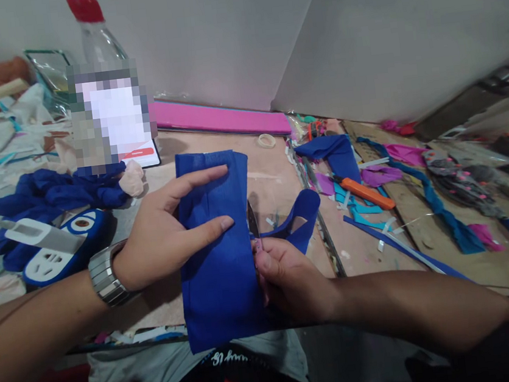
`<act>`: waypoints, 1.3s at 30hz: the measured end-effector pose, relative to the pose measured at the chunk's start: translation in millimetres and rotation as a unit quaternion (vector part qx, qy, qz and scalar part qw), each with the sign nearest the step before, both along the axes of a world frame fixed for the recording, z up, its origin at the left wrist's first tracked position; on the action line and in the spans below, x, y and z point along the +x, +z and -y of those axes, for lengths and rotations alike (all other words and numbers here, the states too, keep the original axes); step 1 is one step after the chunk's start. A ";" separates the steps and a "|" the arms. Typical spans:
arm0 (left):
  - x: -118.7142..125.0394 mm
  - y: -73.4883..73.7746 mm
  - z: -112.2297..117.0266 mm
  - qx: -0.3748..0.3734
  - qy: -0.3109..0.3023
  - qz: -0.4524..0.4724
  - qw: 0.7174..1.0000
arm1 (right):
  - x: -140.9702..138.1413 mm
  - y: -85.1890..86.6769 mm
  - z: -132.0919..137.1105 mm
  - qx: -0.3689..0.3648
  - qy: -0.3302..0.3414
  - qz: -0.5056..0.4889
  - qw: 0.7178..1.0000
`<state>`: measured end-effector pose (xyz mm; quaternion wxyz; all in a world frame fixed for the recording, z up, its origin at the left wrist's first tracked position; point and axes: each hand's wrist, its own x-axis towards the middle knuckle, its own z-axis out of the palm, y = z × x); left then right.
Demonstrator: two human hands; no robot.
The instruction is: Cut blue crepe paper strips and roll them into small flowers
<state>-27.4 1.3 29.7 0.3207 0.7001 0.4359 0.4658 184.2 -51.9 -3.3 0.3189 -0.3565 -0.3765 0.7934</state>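
Note:
A folded piece of blue fabric hangs over the table's front edge. My left hand grips it from the left, with thumb and forefinger lying across the top and the other fingers hidden underneath. My right hand is closed around the pink handle of a pair of scissors. Their dark blade points away from me along the fabric's right edge; how far the blades are apart is hidden. Just beyond the right hand, a curled blue strip lies on the table.
An orange cutter rests among coloured scraps on the right. To the left are a blue-and-white power strip and a bunched blue cloth. Behind stand a lit, blurred screen, a red-capped bottle and a pink strip.

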 end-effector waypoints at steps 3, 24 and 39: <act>0.3 0.2 -0.1 0.002 0.000 0.002 1.000 | 0.0 -0.4 -0.1 -0.009 0.007 -0.006 1.000; -0.8 -1.3 0.2 0.011 -0.012 0.006 1.000 | -0.8 -1.0 -1.1 -0.013 0.012 -0.008 1.000; -1.4 1.4 2.0 -0.006 -0.012 0.008 1.000 | 3.1 -0.8 -2.2 -0.005 0.033 0.016 0.999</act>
